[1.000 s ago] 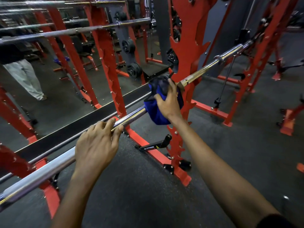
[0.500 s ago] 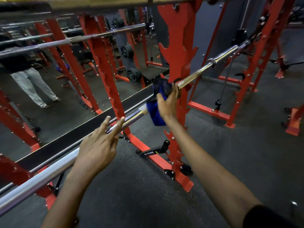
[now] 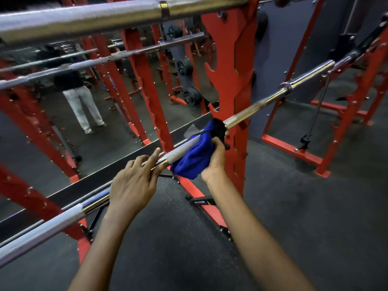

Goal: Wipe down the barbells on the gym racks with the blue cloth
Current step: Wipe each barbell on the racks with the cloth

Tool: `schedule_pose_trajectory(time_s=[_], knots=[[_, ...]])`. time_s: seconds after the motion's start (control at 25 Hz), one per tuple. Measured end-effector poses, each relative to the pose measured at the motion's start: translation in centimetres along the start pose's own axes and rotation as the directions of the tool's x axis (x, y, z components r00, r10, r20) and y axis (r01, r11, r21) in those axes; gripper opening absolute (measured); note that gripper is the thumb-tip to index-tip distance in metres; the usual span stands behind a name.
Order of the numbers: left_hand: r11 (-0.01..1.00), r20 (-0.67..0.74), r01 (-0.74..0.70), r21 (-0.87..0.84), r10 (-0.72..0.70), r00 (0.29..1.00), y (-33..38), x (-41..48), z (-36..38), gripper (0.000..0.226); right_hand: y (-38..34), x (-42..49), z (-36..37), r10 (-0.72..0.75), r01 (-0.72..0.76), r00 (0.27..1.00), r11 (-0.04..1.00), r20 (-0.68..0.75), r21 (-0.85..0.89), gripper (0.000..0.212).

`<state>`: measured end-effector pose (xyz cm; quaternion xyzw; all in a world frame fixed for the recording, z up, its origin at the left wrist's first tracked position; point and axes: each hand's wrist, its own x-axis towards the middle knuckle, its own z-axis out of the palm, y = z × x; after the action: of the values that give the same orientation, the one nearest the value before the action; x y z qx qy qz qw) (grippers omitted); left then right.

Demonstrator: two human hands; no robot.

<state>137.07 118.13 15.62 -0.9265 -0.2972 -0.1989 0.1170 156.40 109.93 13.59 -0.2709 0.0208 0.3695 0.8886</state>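
Observation:
A long steel barbell (image 3: 63, 219) runs from the lower left up to the right across the red rack upright (image 3: 233, 85). My right hand (image 3: 216, 158) holds the blue cloth (image 3: 195, 158), which is wrapped around the bar just left of the upright. My left hand (image 3: 134, 185) rests over the bar left of the cloth, its fingers loosely spread along the steel and not clenched. A second barbell (image 3: 94, 16) crosses the top of the view, close to the camera.
A mirror behind the rack reflects red uprights, weight plates (image 3: 184, 67) and a person in pale trousers (image 3: 84, 106). Another red frame (image 3: 327, 143) stands to the right. A black and red rack foot (image 3: 201, 201) lies on the dark rubber floor under my arms.
The cloth and my right hand slid left down the bar, away from the upright. My left hand let go its grip and now lies loosely on the bar. The view has moved closer under the upper barbell.

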Motion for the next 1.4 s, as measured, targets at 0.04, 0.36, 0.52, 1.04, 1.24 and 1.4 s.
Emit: schedule_pose_trajectory(time_s=[0.04, 0.36, 0.52, 1.04, 1.24, 1.4], knots=[[1.0, -0.002, 0.018, 0.001, -0.018, 1.0, 0.1, 0.0, 0.0, 0.051, 0.5, -0.5, 0.0, -0.026, 0.02, 0.999, 0.991, -0.047, -0.132, 0.029], [0.987, 0.15, 0.161, -0.011, -0.157, 0.976, 3.0, 0.8, 0.2, 0.054, -0.2, -1.5, -4.0, -0.459, 0.678, 0.701, 0.19, 0.546, -0.71, 0.076], [0.984, 0.079, 0.173, 0.033, -0.175, 0.981, 5.8, 0.7, 1.0, 0.056, -5.2, 2.4, -2.9, -0.364, 0.646, 0.676, -0.126, 0.641, -0.753, 0.068], [0.963, -0.029, 0.265, -0.056, -0.267, 0.963, 7.5, 0.9, 1.9, 0.056, -8.2, 5.2, -4.4, -0.543, 0.653, 0.594, -0.105, 0.594, -0.75, 0.061], [0.956, 0.064, 0.267, -0.118, -0.261, 0.963, 7.8, 3.4, 1.7, 0.052, -4.6, 3.1, -3.1, -0.578, 0.517, 0.814, 0.674, 0.06, -0.527, 0.059], [0.983, 0.117, 0.179, -0.052, -0.172, 0.978, 8.8, 5.8, 1.6, 0.046, -6.2, 4.2, -0.4, -0.237, 0.228, 0.93, 0.972, -0.28, -0.063, 0.018]])
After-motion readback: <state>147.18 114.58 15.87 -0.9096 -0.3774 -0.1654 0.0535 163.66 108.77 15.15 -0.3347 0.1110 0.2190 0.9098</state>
